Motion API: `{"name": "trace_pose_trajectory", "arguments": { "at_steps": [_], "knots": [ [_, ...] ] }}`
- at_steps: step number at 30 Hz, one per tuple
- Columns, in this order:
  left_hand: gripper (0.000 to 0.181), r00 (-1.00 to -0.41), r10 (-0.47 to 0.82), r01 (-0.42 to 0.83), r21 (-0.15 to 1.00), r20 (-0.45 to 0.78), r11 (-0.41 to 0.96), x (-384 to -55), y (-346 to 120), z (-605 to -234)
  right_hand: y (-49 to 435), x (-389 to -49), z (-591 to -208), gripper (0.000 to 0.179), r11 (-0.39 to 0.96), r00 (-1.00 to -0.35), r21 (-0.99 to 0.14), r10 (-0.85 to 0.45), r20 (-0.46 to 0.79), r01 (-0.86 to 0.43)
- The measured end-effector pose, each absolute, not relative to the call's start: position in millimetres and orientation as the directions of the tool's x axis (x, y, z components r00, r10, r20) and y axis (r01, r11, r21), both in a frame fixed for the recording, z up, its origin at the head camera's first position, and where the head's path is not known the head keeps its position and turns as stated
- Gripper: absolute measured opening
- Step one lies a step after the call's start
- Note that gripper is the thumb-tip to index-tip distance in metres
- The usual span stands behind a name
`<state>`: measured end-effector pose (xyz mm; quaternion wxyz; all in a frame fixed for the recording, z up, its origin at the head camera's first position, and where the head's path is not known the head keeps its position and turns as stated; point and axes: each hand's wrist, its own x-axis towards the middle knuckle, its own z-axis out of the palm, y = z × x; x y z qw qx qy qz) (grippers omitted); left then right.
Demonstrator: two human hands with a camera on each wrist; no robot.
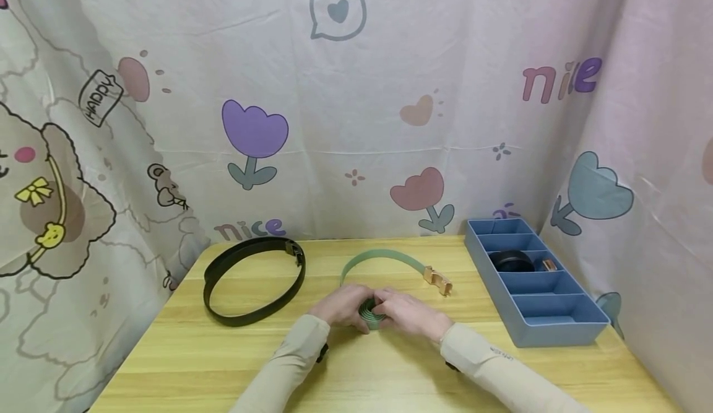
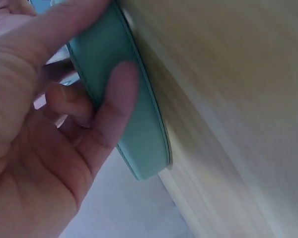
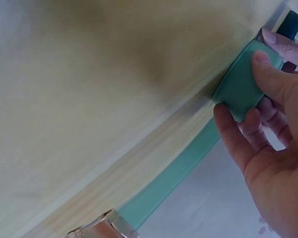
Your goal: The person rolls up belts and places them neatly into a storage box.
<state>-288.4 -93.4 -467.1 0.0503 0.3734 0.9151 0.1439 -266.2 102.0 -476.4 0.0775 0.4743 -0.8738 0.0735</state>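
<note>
A green belt point(image 1: 384, 254) stands on edge on the wooden table, one end wound into a coil point(image 1: 370, 315) and the rest curving away to a gold buckle point(image 1: 438, 280). My left hand point(image 1: 346, 306) grips the coil from the left; in the left wrist view its fingers lie along the green strap point(image 2: 141, 144). From the right my right hand point(image 1: 409, 311) holds the same coil, its thumb pressed on the outer turn in the right wrist view, where the buckle point(image 3: 103, 229) shows at the bottom.
To the left lies a black belt point(image 1: 245, 321) in a wide loop. A blue-grey divided box point(image 1: 548, 332) stands at the right, with a rolled black belt point(image 1: 511, 260) in one compartment. Behind the table hangs a patterned curtain point(image 1: 345, 122).
</note>
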Motion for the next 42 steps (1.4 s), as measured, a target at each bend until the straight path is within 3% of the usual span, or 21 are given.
{"name": "trace_pose_trajectory", "arguments": {
  "at_steps": [12, 19, 23, 32, 36, 42],
  "knots": [
    [0.063, -0.718, 0.693, 0.678, 0.294, 0.068, 0.674, -288.4, -93.3, -470.0, 100.0, -259.6, -477.7, 0.023, 0.598, -0.600, -0.084, -0.768, 0.226, -0.797],
    [0.050, -0.700, 0.713, 0.696, 0.267, 0.045, 0.666, -288.7, -93.7, -470.4, 103.3, -262.7, -478.8, 0.015, 0.579, -0.580, -0.084, -0.779, 0.239, -0.811],
    [0.054, -0.703, 0.710, 0.684, 0.298, 0.028, 0.666, -289.2, -93.8, -468.7, 105.1, -264.0, -479.1, 0.018, 0.573, -0.574, -0.083, -0.781, 0.244, -0.815],
    [0.046, -0.737, 0.670, 0.662, 0.288, 0.084, 0.692, -290.9, -91.0, -471.7, 97.1, -260.2, -479.9, 0.020, 0.624, -0.621, -0.087, -0.735, 0.271, -0.777],
    [0.051, -0.717, 0.694, 0.677, 0.303, 0.068, 0.671, -291.9, -93.7, -469.1, 98.9, -263.5, -477.6, 0.023, 0.612, -0.618, -0.116, -0.738, 0.271, -0.782],
    [0.066, -0.723, 0.691, 0.653, 0.347, 0.021, 0.673, -293.1, -97.3, -465.6, 104.1, -269.0, -476.1, 0.023, 0.598, -0.590, -0.058, -0.765, 0.257, -0.800]
  ]
}}
